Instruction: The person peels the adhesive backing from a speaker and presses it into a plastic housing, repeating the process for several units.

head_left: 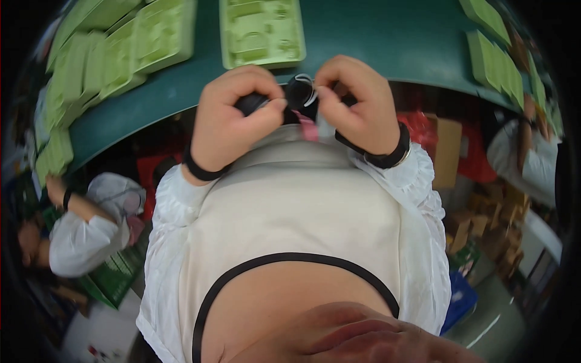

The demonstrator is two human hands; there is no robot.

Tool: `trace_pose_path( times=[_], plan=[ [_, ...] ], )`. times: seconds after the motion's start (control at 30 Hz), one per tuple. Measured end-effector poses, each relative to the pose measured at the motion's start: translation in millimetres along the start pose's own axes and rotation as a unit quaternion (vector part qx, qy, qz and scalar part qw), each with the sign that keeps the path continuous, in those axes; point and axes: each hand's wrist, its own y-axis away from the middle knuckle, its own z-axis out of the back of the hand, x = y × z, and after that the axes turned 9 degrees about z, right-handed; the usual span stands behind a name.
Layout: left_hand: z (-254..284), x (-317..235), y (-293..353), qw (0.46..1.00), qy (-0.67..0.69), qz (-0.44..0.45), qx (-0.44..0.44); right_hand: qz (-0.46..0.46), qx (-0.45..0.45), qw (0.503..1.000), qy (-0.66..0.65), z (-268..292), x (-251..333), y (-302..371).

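Both my hands are held up close in front of my body, at the near edge of the green table. Between their fingertips is a small black round piece with a thin white curved edge; its kind is unclear. My left hand is closed around a dark, smooth object, mostly hidden in the palm. The fingers of my right hand pinch at the white edge of the round piece. Just beyond the hands, a light green moulded tray lies on the table.
Stacks of similar green trays stand at the left, with more trays at the right. Co-workers in white sit on the left and right. Cardboard boxes and a green crate are below table height.
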Motion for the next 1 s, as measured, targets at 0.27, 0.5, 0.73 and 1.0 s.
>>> trace_pose_path(
  times=[0.27,0.5,0.73,1.0],
  plan=[
    [-8,6,-7,0.950,0.206,0.150,0.183,-0.428,-0.197,0.860,0.195,147,-84,225],
    [-18,6,-9,0.932,0.262,0.149,0.201,-0.434,-0.086,0.692,0.570,161,-109,261],
    [-34,4,-9,0.882,0.385,0.197,0.187,-0.016,-0.040,0.995,0.089,71,2,65],
    [-23,-2,-1,0.864,0.428,0.215,0.157,0.208,0.054,0.976,0.036,41,-6,3]
  ],
)
